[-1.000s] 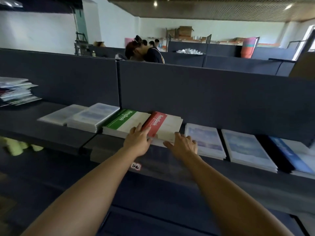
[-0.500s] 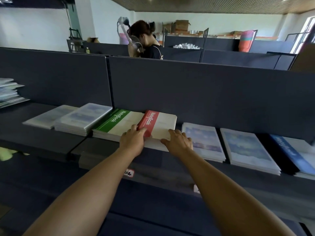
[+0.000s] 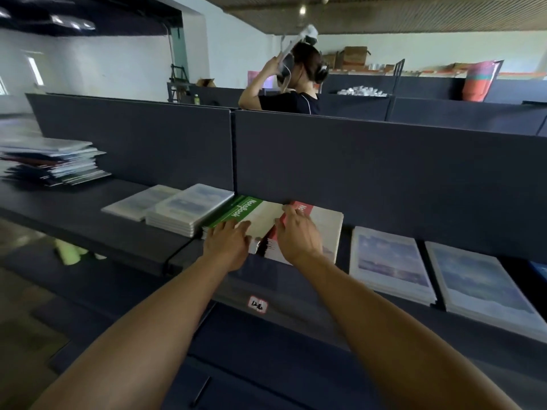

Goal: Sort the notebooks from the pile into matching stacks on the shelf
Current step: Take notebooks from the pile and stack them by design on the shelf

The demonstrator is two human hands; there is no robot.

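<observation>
A long dark shelf (image 3: 88, 214) is running across the view, backed by dark partition panels (image 3: 384, 173). Both bare arms are reaching over its front edge. The left hand (image 3: 228, 242) is lying flat, fingers straight, on the near end of the green stack (image 3: 236, 213). The right hand (image 3: 297, 236) is resting on the red stack (image 3: 324, 229) just beside it, fingers bent over the stack's left edge at the red cover strip; whether they are actually gripping it, I cannot tell. To the left, two pale stacks (image 3: 183, 208) are sitting side by side, touching the green one. To the right, two sky-print stacks (image 3: 390, 258) are lying well apart from the hands. The unsorted pile (image 3: 56, 164) is lying far left on the shelf, its covers fanning out unevenly. A small white label (image 3: 258, 304) is sticking to the shelf's front edge. Beyond the panels, another person (image 3: 291, 84) is standing with one arm raised to the head, in a white-walled room with cardboard boxes (image 3: 353, 56) lining the back wall.
</observation>
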